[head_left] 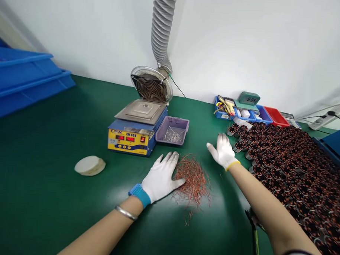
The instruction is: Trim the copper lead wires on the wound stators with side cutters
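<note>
A loose pile of short copper-coloured wire pieces (193, 179) lies on the green table. Along its left side rests my left hand (163, 176), in a white glove, fingers stretched out and thumb touching the wires. My right hand (223, 150), also gloved, is to the right of the pile, apart from it, with thumb and fingers spread and nothing held. Close to its right begin the tightly packed rows of wound motor stators (280, 157). Under my right forearm lies a tool with green handles (255, 238), partly hidden; it looks like cutters or pliers.
A blue and yellow solder pot (129, 142) with a metal lid stands behind my left hand, beside a purple tray (172, 130). Behind it is a fume extractor (151, 87). A round white pad (90, 165), stacked blue crates (29, 78), small bins (275, 116) and a clock (249, 98) surround the area.
</note>
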The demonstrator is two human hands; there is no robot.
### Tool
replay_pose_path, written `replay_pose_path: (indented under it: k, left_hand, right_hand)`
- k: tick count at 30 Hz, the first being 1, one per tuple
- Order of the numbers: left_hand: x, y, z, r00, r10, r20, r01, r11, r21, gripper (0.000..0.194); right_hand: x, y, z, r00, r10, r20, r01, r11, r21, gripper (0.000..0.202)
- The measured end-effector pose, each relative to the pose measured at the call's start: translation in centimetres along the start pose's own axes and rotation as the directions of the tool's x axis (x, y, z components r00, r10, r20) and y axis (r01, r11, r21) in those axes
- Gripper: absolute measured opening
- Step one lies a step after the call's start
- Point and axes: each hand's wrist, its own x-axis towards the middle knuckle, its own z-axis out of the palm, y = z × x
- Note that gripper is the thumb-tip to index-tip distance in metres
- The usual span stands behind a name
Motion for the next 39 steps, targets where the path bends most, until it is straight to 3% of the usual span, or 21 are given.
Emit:
replay_pose_path:
  k: [3,5,8,12,15,18,20,25,30,32,35,39]
  left_hand:
    - [0.2,-0.4,0.5,0.997,0.031,-0.073,-0.033,0.999,-0.017,0.088]
    - [0.3,-0.7,0.9,0.994,0.047,-0.101,-0.049,0.999,-0.024,0.087]
    - [0.5,-1.1,1.1,0.992,0.046,-0.117,-0.050,0.998,-0.034,0.085]
    - [0.6,-1.2,1.0,0.992,0.056,-0.113,-0.060,0.998,-0.030,0.084]
    - [0.6,-1.3,1.0,0.989,0.069,-0.129,-0.077,0.995,-0.059,0.085]
    - [0.6,-1.6,1.1,0.985,0.077,-0.156,-0.088,0.994,-0.063,0.087]
    - [0.5,-1.7,1.2,0.980,0.091,-0.176,-0.100,0.994,-0.042,0.088]
    - [0.4,-2.1,1.5,0.984,0.086,-0.156,-0.089,0.996,-0.014,0.091]
    - [0.3,-2.0,1.4,0.988,0.053,-0.147,-0.054,0.999,0.003,0.093]
    - [0.4,-1.9,1.0,0.990,0.047,-0.130,-0.046,0.999,0.011,0.093]
    - [0.5,-1.8,0.6,0.996,0.035,-0.088,-0.033,0.999,0.019,0.096]
    - [0.5,-2.8,1.6,0.997,0.066,-0.049,-0.064,0.997,0.032,0.098]
  right_hand:
    - [7.1,0.3,0.9,0.987,0.148,-0.061,-0.148,0.989,0.004,0.082]
    - [9.9,0.5,1.7,0.971,0.224,-0.084,-0.224,0.975,0.008,0.080]
    - [11.8,0.6,2.7,0.943,0.319,-0.098,-0.320,0.947,0.007,0.075]
    - [12.3,0.2,3.0,0.930,0.363,-0.055,-0.363,0.932,-0.005,0.072]
    - [10.5,-0.2,2.6,0.962,0.273,0.003,-0.273,0.962,-0.011,0.081]
    - [7.9,-0.5,1.8,0.995,0.050,0.086,-0.050,0.999,0.007,0.089]
    - [7.4,-0.2,1.3,0.988,-0.088,0.126,0.085,0.996,0.030,0.091]
    - [11.6,1.1,0.8,0.990,-0.115,0.079,0.112,0.993,0.033,0.081]
    - [12.6,-0.7,1.8,0.941,-0.318,0.114,0.309,0.947,0.089,0.090]
    - [14.2,-1.7,2.5,0.962,-0.260,0.087,0.253,0.964,0.082,0.092]
    - [19.7,-2.8,3.5,1.000,0.003,0.002,-0.003,0.998,0.061,0.087]
    - [27.3,-4.3,4.8,0.959,0.280,-0.054,-0.276,0.958,0.072,0.084]
